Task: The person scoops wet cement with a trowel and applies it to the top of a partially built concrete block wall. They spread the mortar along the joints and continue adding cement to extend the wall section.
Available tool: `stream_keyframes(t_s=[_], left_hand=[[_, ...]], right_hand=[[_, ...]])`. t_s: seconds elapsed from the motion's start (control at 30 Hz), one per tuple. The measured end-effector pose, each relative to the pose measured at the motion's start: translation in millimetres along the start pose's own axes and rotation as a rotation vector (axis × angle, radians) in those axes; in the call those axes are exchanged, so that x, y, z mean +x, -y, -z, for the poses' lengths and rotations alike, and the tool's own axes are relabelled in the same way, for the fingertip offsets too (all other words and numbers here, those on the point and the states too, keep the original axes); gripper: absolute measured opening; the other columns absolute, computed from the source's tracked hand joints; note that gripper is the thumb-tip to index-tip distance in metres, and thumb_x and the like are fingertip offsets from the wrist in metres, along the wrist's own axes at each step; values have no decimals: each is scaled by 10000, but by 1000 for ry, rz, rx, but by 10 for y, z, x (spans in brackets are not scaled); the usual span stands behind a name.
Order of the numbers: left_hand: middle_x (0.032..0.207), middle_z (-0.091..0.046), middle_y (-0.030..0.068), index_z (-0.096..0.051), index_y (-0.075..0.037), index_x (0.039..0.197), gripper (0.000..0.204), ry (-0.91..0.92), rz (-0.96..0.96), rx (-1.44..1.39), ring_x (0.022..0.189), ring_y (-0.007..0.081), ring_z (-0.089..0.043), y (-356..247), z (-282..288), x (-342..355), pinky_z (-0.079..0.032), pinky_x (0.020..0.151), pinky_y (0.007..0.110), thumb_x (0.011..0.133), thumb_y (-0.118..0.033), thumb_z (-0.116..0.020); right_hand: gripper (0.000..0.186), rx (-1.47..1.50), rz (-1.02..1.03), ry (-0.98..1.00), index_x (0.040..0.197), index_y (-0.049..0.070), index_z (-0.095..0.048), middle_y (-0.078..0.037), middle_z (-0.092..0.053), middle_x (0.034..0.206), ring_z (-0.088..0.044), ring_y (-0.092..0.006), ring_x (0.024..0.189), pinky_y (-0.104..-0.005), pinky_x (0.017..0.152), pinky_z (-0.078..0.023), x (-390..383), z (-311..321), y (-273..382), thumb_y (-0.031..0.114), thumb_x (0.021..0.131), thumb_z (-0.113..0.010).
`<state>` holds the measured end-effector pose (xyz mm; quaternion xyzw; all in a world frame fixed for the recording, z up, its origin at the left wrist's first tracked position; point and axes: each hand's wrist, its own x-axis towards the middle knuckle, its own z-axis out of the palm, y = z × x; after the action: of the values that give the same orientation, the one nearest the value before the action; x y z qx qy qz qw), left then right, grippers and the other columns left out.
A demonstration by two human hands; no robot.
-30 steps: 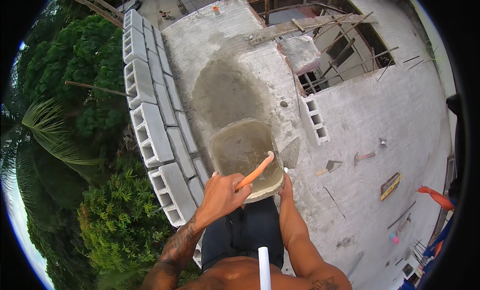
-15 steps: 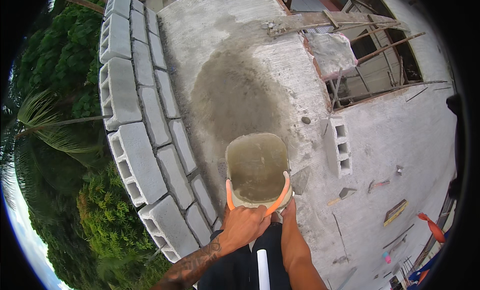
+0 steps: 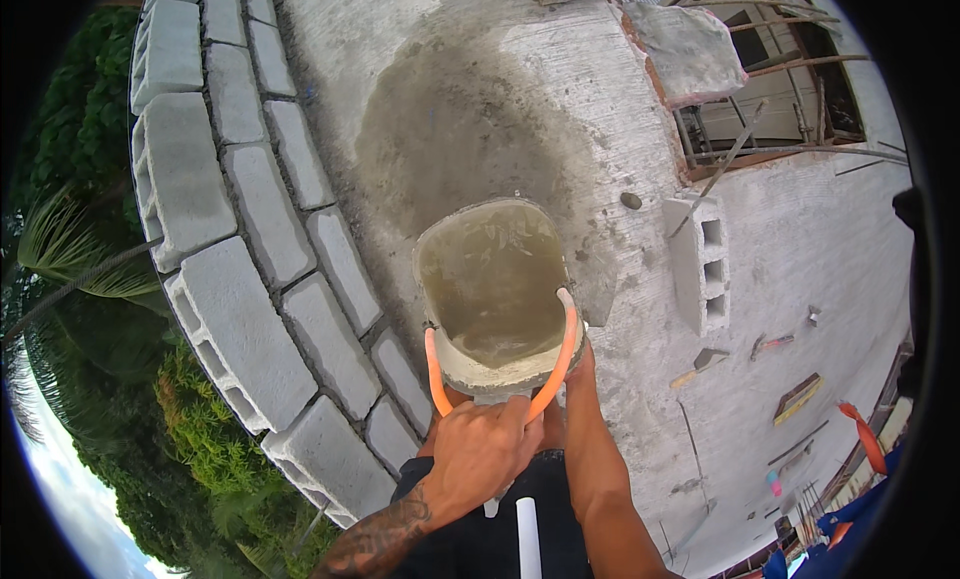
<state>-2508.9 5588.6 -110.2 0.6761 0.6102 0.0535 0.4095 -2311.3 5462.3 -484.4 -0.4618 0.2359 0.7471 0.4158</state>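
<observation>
A bucket (image 3: 497, 375) with greyish-brown wet mix (image 3: 495, 279) inside hangs in front of my body, its mouth facing up toward me. My left hand (image 3: 484, 449) is closed around the orange handle (image 3: 553, 391) at the near side of the bucket. At the bucket's lower right side, my right hand (image 3: 581, 369) holds it from below, with most of its fingers hidden behind the wall. Beyond the rim lies a dark wet patch of mortar (image 3: 450, 129) on the rough concrete floor.
A low wall of concrete blocks (image 3: 270, 214) runs along my left, with greenery (image 3: 200, 419) beyond it. To the right stand a hollow block (image 3: 690, 254) and a framed floor opening (image 3: 780, 109). A trowel (image 3: 708, 359) and a float (image 3: 798, 399) lie farther right.
The bucket sits higher and slightly left in view and looks larger, with more of its near inner wall showing. Both hands keep their places on it; the surroundings have shifted with the view.
</observation>
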Motion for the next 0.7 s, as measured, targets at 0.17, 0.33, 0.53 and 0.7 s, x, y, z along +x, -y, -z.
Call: stream_keyframes(t_s=[0.17, 0.33, 0.53, 0.7], left_hand=[[548, -589, 116, -601, -41, 787, 161, -40, 26, 26, 510, 306, -620, -26, 126, -5, -474, 505, 427, 793, -135, -732], [576, -611, 155, -624, -16, 795, 176, -12, 129, -17, 540, 342, -640, 104, 180, 22, -494, 524, 439, 817, -167, -712], [590, -616, 170, -640, -12, 807, 191, -99, 153, -35, 555, 363, -639, 196, 26, 39, -500, 538, 446, 833, -191, -702], [585, -612, 162, -651, -12, 808, 187, -113, 247, -54, 552, 360, -636, 206, 10, -118, -497, 542, 438, 835, -189, -706]], right_hand=[[397, 14, 21, -93, 1322, 49, -569, -118, -644, 1253, -650, -235, 1079, -394, 919, -546, -236, -415, 9, 296, 1014, -529], [412, -79, 16, -295, 1271, 12, -589, -140, -660, 1236, -656, -294, 1100, -441, 924, -552, -426, -669, 9, 324, 1012, -514], [424, -79, 6, -316, 1267, -1, -579, -159, -657, 1232, -655, -299, 1105, -442, 941, -554, -301, -546, 18, 336, 1021, -501], [423, -136, -37, -241, 1270, -3, -574, -160, -665, 1213, -665, -300, 1079, -431, 916, -564, -150, -497, 76, 333, 1027, -494]])
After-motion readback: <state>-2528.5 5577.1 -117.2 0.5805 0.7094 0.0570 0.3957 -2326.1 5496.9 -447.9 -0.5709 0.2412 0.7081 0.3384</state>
